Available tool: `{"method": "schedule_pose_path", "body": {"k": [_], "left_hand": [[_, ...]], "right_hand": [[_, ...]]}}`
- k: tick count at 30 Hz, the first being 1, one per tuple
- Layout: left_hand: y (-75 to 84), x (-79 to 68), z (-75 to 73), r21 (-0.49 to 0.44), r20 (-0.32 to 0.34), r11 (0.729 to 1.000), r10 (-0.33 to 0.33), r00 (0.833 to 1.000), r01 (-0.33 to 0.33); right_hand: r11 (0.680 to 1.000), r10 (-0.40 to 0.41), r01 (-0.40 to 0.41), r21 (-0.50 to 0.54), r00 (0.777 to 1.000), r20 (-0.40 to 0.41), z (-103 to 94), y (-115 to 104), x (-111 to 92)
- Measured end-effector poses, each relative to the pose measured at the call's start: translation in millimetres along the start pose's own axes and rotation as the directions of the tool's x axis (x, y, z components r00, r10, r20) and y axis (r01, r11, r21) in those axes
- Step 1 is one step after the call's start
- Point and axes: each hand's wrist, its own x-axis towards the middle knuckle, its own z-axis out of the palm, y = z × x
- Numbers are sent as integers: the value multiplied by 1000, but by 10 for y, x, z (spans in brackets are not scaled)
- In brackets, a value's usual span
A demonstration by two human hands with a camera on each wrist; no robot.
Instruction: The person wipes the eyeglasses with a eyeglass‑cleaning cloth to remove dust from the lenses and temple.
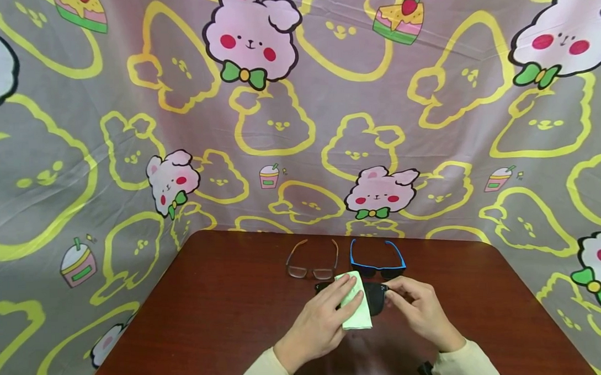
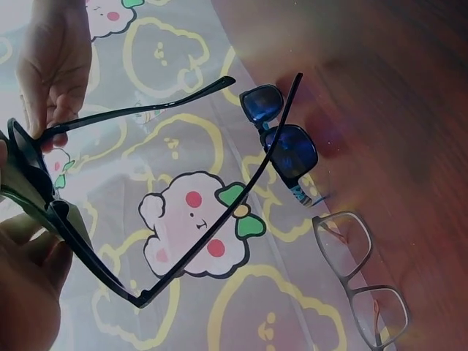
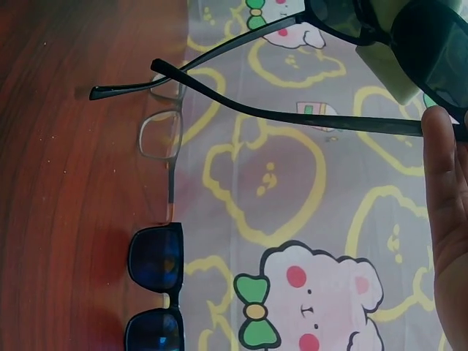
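Observation:
Black sunglasses (image 1: 376, 299) are held up above the table between both hands, their temples unfolded and pointing away in the wrist views. My left hand (image 1: 319, 320) holds a folded pale green cloth (image 1: 358, 315) over one lens, fingers on the front. In the left wrist view, the cloth and fingers wrap the lens from both sides. At the other end, my right hand (image 1: 424, 304) pinches the frame's corner by the hinge. The right wrist view shows a fingertip (image 3: 439, 128) against the temple (image 3: 344, 123). The cloth covers much of the left-hand lens.
Behind the hands, clear eyeglasses (image 1: 322, 274) with brown temples lie on the dark red-brown table (image 1: 225, 306). To their right are blue-framed sunglasses (image 1: 395, 267) with dark lenses. A cartoon-patterned curtain (image 1: 300, 171) stands around the table's back and sides.

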Motion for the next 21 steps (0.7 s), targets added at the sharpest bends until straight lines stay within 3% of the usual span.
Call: {"method": "schedule_pose_path", "body": {"k": [9, 21], "left_hand": [[9, 32, 0, 20, -4, 999, 34, 999, -34], [23, 45, 11, 9, 37, 999, 51, 998, -52]], "right_hand": [[1000, 0, 0, -4, 1000, 5, 8, 244, -60], [1000, 10, -10, 25, 1000, 23, 33, 286, -66]]}}
